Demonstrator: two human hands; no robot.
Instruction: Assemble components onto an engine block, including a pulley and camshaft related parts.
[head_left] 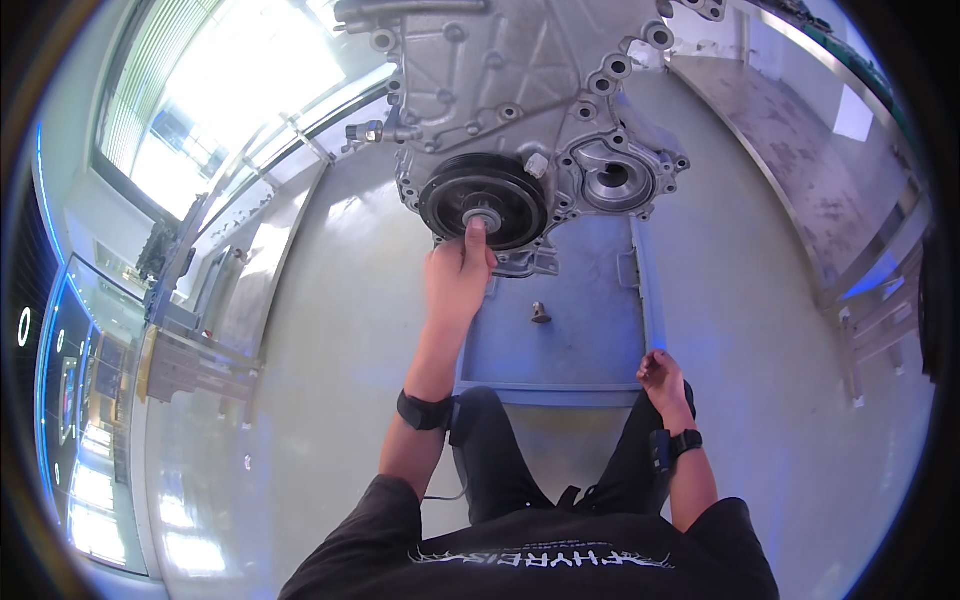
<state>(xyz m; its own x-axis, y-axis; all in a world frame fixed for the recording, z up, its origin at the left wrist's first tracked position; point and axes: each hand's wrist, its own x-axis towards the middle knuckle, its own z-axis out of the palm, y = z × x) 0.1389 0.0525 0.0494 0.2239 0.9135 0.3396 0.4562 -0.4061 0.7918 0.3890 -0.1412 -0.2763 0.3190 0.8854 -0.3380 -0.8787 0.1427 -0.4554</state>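
Note:
A black grooved crankshaft pulley (447,210) sits on the front of a grey metal engine block (480,80). At its centre is a bolt with a round silver collar (483,215). My left hand (461,262) is closed just below the pulley, its thumb on that bolt; the other fingers are partly hidden behind the hand. Low on the right, my right hand (662,378) hovers by the tray's edge over my thigh. Its fingers are loosely curled and slightly apart, with nothing visible in them.
Below the engine extends a blue-grey tray (585,350) with a raised rim, and a small metal part (540,313) lies on it. To the right of the pulley is a round housing opening (612,182). Benches line the left (255,260) and right (760,130).

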